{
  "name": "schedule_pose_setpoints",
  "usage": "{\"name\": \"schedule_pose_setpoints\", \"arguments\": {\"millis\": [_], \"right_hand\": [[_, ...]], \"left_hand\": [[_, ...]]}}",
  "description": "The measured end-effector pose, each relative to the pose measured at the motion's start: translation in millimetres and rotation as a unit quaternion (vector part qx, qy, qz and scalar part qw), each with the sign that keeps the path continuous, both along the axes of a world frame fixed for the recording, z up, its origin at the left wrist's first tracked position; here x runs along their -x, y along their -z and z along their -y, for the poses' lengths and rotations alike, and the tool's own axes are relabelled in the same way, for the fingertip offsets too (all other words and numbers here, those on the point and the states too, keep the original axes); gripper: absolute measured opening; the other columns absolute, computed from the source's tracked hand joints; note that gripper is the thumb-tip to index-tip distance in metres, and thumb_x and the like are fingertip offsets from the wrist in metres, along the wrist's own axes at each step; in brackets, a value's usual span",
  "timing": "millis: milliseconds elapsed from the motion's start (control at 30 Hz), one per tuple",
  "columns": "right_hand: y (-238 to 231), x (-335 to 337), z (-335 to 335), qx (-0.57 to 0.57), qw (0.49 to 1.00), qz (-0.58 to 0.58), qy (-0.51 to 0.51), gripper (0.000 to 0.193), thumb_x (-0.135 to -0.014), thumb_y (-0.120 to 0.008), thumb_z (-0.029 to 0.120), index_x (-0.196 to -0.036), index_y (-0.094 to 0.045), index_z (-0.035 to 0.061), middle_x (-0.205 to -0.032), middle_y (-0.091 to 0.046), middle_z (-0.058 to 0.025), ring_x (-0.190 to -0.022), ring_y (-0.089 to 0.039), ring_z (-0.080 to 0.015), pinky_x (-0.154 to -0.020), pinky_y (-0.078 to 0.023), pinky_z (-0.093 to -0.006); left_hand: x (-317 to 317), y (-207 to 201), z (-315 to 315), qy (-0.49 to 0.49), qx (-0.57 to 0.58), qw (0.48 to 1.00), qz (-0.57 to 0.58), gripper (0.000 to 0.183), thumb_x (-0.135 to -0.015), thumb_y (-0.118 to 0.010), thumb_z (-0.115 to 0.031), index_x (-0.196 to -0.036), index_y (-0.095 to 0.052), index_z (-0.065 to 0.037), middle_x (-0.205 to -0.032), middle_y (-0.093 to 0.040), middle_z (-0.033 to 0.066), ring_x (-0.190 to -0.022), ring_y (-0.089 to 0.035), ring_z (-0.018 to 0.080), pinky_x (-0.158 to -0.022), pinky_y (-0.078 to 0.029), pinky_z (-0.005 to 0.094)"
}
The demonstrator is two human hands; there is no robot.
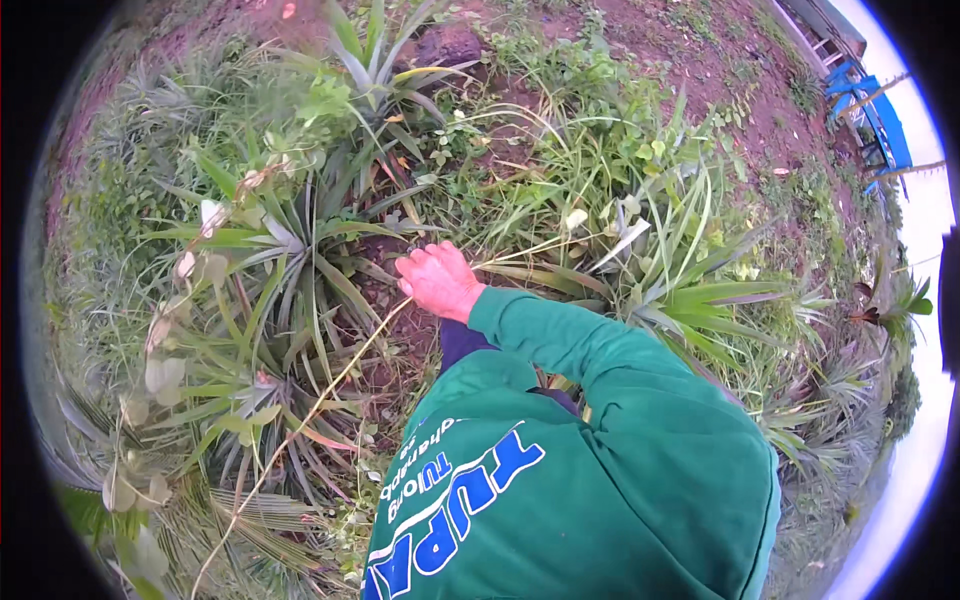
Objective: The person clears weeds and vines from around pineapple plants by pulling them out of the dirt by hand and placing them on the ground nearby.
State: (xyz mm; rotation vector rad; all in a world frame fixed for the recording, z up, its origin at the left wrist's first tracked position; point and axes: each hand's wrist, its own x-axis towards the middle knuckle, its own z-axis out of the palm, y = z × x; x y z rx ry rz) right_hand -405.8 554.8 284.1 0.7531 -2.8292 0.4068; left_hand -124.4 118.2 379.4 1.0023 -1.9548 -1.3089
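Grasping the long pale stem (320, 401) in the right hand (439, 281), just above the middle of the frame, with knuckles uppermost and fingers curled closed. Running, along the long axis, from the lower edge of the frame at far left, up and rightward in a slight bow, into the lower left side of the fist. Lying therefore mainly below and to the left of the grip. Note the governing relation: approaching the fist from the right along the green sleeve (560, 330), then leaving toward the lower left along the stem, with a wide angle between forearm and stem. Treat the right hand as nearest, being in contact at the upper end of this clear run. Cannot tell the state of the left hand: out of view. Passing, in this view, across the lower left spiky plant (262, 388); cannot tell whether touching. Observe, to the right of the fist, a thin pale strand (540, 247) reaching toward the right-hand spiky plant (715, 292); cannot tell whether continuous with the stem.
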Motion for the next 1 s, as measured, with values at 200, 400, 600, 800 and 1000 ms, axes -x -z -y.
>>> {"name": "schedule_pose_setpoints", "arguments": {"millis": [200,400,600,800,1000], "right_hand": [[-22.3,52.6,42.8,0.395,0.892,0.166,0.146,0.044,-0.094,-0.047,0.038,-0.068,-0.063,0.0062,-0.060,-0.057,-0.0179,-0.057,-0.056,-0.0394,-0.056,-0.043,-0.0467],[-203.9,-8.4,249.1,0.580,0.717,0.263,-0.285,0.037,-0.085,-0.057,0.024,-0.057,-0.058,-0.0012,-0.053,-0.054,-0.0177,-0.047,-0.053,-0.0285,-0.055,-0.043,-0.0435],[-249.3,-27.7,365.0,0.621,0.658,0.368,-0.217,0.033,-0.074,-0.066,0.022,-0.054,-0.054,-0.0007,-0.055,-0.054,-0.0175,-0.056,-0.057,-0.0267,-0.058,-0.045,-0.0421],[-181.9,-1.0,257.2,0.181,0.808,0.316,-0.464,0.095,-0.060,-0.075,0.056,-0.128,-0.050,-0.0046,-0.118,-0.057,-0.0248,-0.109,-0.058,-0.0311,-0.091,-0.047,-0.0404],[-33.1,0.2,234.2,0.014,0.928,0.066,-0.366,0.134,-0.046,-0.081,0.066,-0.151,-0.014,0.0177,-0.155,-0.009,-0.0199,-0.141,-0.010,-0.0476,-0.107,-0.017,-0.0681]], "left_hand": [[4.0,-39.6,5.4,-0.023,0.010,1.000,-0.002,0.065,-0.099,-0.031,-0.052,-0.143,-0.031,-0.004,-0.143,-0.034,0.0170,-0.122,-0.044,0.0256,-0.102,-0.038,0.0407],[33.0,-130.1,19.3,0.076,-0.127,0.975,-0.166,0.067,-0.100,-0.029,-0.052,-0.147,-0.027,-0.004,-0.150,-0.031,0.0186,-0.128,-0.043,0.0273,-0.107,-0.038,0.0422],[132.8,-32.5,-65.0,0.118,-0.129,0.948,-0.265,0.037,-0.100,-0.048,-0.033,-0.121,-0.055,-0.003,-0.104,-0.057,0.0073,-0.091,-0.053,0.0170,-0.080,-0.043,0.0306],[15.5,-73.0,74.3,-0.100,-0.032,0.988,-0.114,0.020,-0.096,-0.053,-0.024,-0.093,-0.054,-0.004,-0.067,-0.042,-0.0011,-0.058,-0.037,0.0104,-0.052,-0.031,0.0275],[-143.2,-45.1,47.4,-0.268,0.068,0.960,0.053,0.027,-0.097,-0.051,-0.030,-0.102,-0.052,-0.004,-0.084,-0.044,0.0025,-0.073,-0.041,0.0141,-0.063,-0.034,0.0308]]}}
